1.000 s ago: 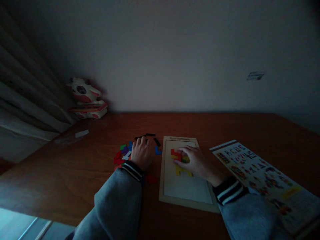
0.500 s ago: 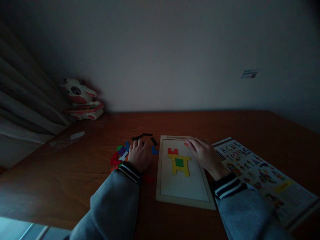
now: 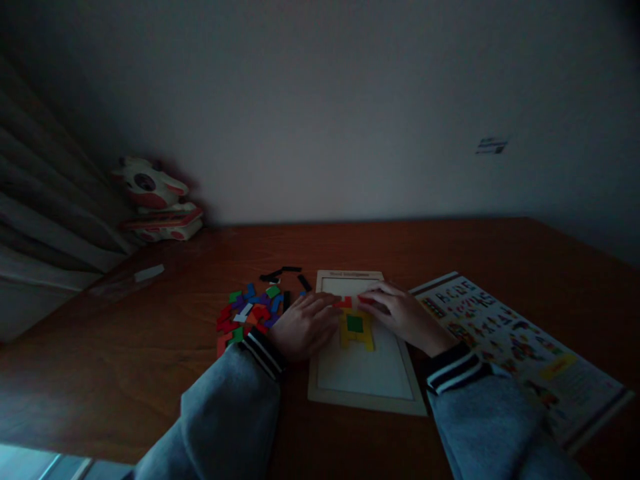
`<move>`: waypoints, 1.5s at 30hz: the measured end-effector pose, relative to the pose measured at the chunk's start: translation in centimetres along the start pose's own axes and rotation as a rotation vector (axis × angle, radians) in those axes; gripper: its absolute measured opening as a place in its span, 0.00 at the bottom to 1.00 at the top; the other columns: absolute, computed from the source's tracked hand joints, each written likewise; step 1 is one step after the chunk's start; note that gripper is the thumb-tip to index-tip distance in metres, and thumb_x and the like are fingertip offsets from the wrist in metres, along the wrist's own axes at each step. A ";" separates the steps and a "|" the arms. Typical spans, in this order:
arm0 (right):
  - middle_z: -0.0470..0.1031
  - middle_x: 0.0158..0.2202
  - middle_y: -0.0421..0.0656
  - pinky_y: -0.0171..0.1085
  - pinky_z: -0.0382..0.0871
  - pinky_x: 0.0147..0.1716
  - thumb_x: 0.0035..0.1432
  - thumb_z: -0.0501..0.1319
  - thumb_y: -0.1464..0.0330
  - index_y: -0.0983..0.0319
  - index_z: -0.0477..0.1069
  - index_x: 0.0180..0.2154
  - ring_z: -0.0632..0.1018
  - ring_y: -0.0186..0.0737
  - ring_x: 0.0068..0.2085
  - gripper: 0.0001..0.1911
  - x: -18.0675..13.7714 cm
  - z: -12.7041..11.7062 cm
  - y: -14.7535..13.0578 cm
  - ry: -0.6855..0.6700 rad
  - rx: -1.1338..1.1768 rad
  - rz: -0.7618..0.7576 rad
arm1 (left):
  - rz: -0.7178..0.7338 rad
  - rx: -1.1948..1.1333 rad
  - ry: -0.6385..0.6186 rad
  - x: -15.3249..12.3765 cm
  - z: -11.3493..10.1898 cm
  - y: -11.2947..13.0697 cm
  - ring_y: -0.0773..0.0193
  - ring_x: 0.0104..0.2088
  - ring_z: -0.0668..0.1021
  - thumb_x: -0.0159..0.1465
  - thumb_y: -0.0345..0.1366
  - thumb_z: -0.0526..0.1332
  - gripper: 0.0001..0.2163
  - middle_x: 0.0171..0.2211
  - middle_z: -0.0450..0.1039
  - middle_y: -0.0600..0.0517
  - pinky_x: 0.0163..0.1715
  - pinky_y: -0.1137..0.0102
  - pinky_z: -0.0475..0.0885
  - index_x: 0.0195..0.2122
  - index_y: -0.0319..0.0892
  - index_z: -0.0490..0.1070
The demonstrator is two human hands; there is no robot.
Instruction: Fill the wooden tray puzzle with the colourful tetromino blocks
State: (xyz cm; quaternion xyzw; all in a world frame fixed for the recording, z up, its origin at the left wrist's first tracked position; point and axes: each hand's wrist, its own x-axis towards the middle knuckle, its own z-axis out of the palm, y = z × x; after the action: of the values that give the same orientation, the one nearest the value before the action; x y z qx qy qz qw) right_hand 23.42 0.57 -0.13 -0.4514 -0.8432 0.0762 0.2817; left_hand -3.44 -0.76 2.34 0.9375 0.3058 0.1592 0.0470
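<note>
A pale wooden puzzle board (image 3: pixel 367 393) lies in front of me. On it, yellow pieces (image 3: pixel 369 339) surround a green piece (image 3: pixel 355 324), with a red piece (image 3: pixel 346 303) above them. My left hand (image 3: pixel 310 325) reaches over the board's left edge, fingers stretched out, tips at the red piece; whether they touch it I cannot tell. My right hand (image 3: pixel 397 312) pinches another red piece (image 3: pixel 366 299) between thumb and fingers over the upper part of the board, just right of the first red one. The yellow figure's left side is partly covered by my left hand.
Left of the board lies a pile of coloured pieces (image 3: pixel 260 311), with several black strips (image 3: pixel 291 269) behind it. A printed pattern sheet (image 3: pixel 530 353) lies to the right. A cow-shaped toy (image 3: pixel 163 200) stands at the back left, near a curtain (image 3: pixel 45 180).
My left hand has moved right from the loose pieces onto the board, by the red piece. My right hand has brought its red piece slightly left and down towards the figure.
</note>
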 end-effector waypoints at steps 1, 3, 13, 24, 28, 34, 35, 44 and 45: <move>0.77 0.46 0.44 0.45 0.74 0.49 0.67 0.58 0.62 0.55 0.77 0.47 0.78 0.43 0.47 0.13 -0.2 -0.3 0.1 -0.007 0.023 -0.007 | 0.052 -0.019 -0.032 0.0 0.2 0.1 0.55 0.63 0.66 0.73 0.39 0.49 0.17 0.63 0.65 0.45 0.62 0.57 0.64 0.59 0.43 0.65; 0.77 0.47 0.44 0.46 0.73 0.50 0.68 0.56 0.63 0.54 0.77 0.48 0.78 0.43 0.48 0.13 -0.7 -0.7 0.3 -0.018 0.046 -0.002 | 0.089 -0.038 -0.079 0.0 0.6 0.3 0.54 0.64 0.65 0.73 0.42 0.49 0.19 0.64 0.63 0.45 0.63 0.56 0.63 0.62 0.43 0.63; 0.72 0.52 0.47 0.53 0.69 0.54 0.53 0.63 0.44 0.52 0.74 0.55 0.74 0.52 0.53 0.32 -1.6 -1.3 -0.3 -0.174 -0.016 0.043 | 0.068 -0.084 -0.088 -0.2 0.9 0.1 0.52 0.65 0.64 0.70 0.49 0.54 0.26 0.65 0.62 0.44 0.65 0.53 0.60 0.66 0.45 0.57; 0.70 0.58 0.48 0.56 0.64 0.57 0.46 0.66 0.41 0.51 0.69 0.60 0.70 0.56 0.58 0.42 -2.0 -1.3 -0.5 -0.240 -0.045 0.017 | 0.059 -0.094 -0.068 -0.3 1.4 0.0 0.51 0.64 0.66 0.69 0.49 0.56 0.25 0.63 0.64 0.42 0.64 0.53 0.61 0.63 0.43 0.63; 0.71 0.58 0.46 0.55 0.64 0.57 0.50 0.65 0.42 0.50 0.69 0.60 0.71 0.55 0.58 0.39 -1.8 -1.3 -1.0 -0.241 -0.041 -0.004 | 0.060 -0.097 -0.050 -0.3 1.5 0.0 0.52 0.64 0.67 0.69 0.47 0.56 0.24 0.63 0.64 0.43 0.64 0.53 0.61 0.63 0.43 0.64; 0.72 0.58 0.45 0.55 0.64 0.56 0.49 0.66 0.42 0.50 0.69 0.59 0.72 0.54 0.57 0.39 -1.8 -1.3 -0.8 -0.245 -0.020 -0.003 | 0.049 -0.076 -0.045 -0.2 1.7 0.0 0.52 0.63 0.67 0.71 0.47 0.54 0.22 0.62 0.66 0.43 0.63 0.54 0.63 0.61 0.42 0.66; 0.72 0.58 0.45 0.55 0.64 0.57 0.48 0.66 0.42 0.50 0.69 0.59 0.72 0.54 0.57 0.39 -1.8 -1.3 -0.8 -0.244 -0.018 -0.003 | 0.048 -0.075 -0.045 -0.2 1.7 0.0 0.52 0.63 0.67 0.71 0.47 0.54 0.22 0.62 0.66 0.43 0.64 0.54 0.63 0.61 0.42 0.66; 0.72 0.57 0.45 0.50 0.67 0.57 0.60 0.60 0.47 0.53 0.71 0.57 0.73 0.48 0.57 0.28 -1.7 -1.4 -0.7 -0.192 0.071 0.036 | 0.054 -0.081 -0.043 -0.2 2.0 -0.3 0.53 0.64 0.67 0.70 0.47 0.55 0.23 0.63 0.65 0.43 0.65 0.56 0.61 0.62 0.42 0.65; 0.72 0.57 0.45 0.49 0.68 0.57 0.61 0.59 0.48 0.53 0.71 0.57 0.73 0.47 0.57 0.27 -1.7 -1.4 -0.6 -0.184 0.080 0.036 | 0.055 -0.076 -0.049 -0.2 2.0 -0.3 0.54 0.64 0.67 0.71 0.48 0.54 0.23 0.63 0.65 0.43 0.65 0.56 0.61 0.62 0.41 0.65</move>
State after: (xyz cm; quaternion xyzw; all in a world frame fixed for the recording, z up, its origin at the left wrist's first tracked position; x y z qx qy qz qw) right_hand 24.50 -1.35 0.60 -0.4462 -0.8535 0.1559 0.2193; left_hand -3.08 -0.64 0.32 0.9467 0.2723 0.1491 0.0856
